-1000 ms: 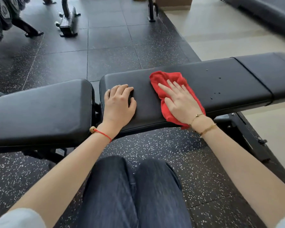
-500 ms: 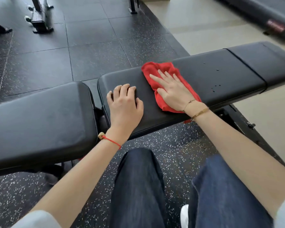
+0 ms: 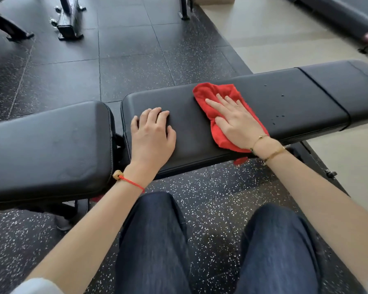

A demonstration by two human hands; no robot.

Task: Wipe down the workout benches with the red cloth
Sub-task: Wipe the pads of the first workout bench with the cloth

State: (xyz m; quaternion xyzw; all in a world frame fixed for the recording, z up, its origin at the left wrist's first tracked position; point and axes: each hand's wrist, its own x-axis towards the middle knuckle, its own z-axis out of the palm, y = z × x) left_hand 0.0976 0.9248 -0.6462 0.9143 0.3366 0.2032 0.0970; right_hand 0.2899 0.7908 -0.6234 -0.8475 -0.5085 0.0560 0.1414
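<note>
So the right hand is laid flat on the red cloth, fingers stretched out and spread, not clutching it at all. Makes sense for wiping imo: an open palm presses a wide patch of fabric into the vinyl, so more of the pad gets covered per pass. The left hand isn't holding anything either, just resting palm down on the same pad with the fingers loosely curled near the pad's left end. My guess is it's there to prop the person up while they lean in.

The cloth sits about mid-pad on the long section of the bench, bunched up rather than folded. Its long axis runs diagonally, from the far edge of the pad back toward the near edge, and a small red corner dangles over that near edge by the wrist. The pad's own long axis runs left to right across the view, tilted up slightly toward the right.

A few dark specks sit just right of the cloth, probably droplets, so I'd reckon that stretch isn't wiped yet. The seat pad on the left is a separate piece across a gap, with nothing on it.
</note>
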